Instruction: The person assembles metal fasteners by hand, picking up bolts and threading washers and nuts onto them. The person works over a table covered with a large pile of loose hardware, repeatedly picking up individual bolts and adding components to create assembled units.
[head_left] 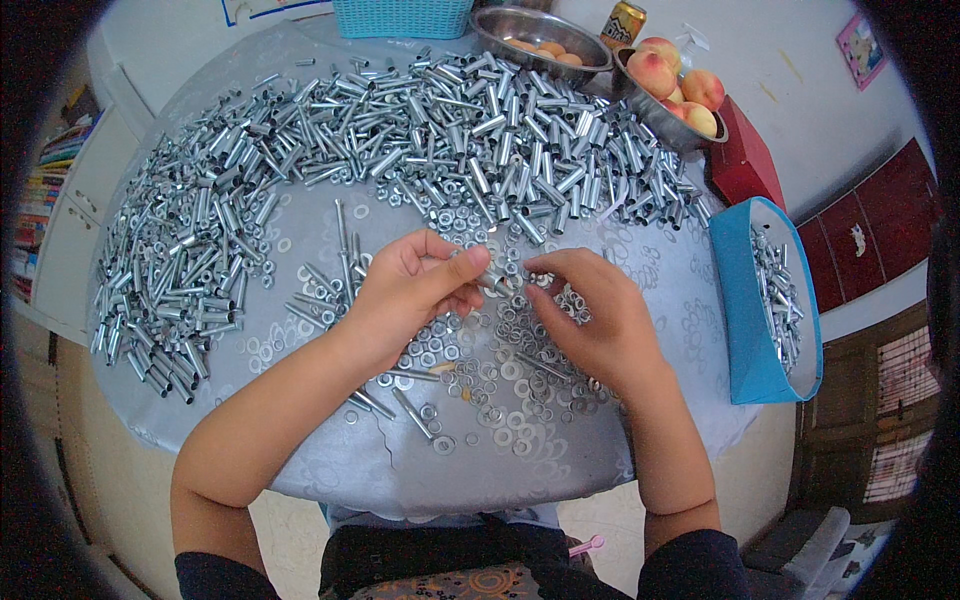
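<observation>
Over the middle of the table, my left hand (425, 278) is closed, thumb and fingers pinching a small metal bolt (496, 284) whose end points toward my right hand. My right hand (592, 312) is curled close to that end, its thumb and forefinger nearly together; whatever small piece lies between them is too small to make out. Beneath both hands spread loose flat washers (512, 415), spring washers (470, 378) and hex nuts (432, 350). Several long bolts (412, 412) lie by my left wrist.
A wide heap of metal sleeves and bolts (400, 120) curves along the table's far and left sides. A blue fabric bin (745, 300) of metal parts stands at the right edge. Behind are a steel bowl of peaches (655, 110), another bowl (490, 45), a can (624, 22) and a turquoise basket (400, 18).
</observation>
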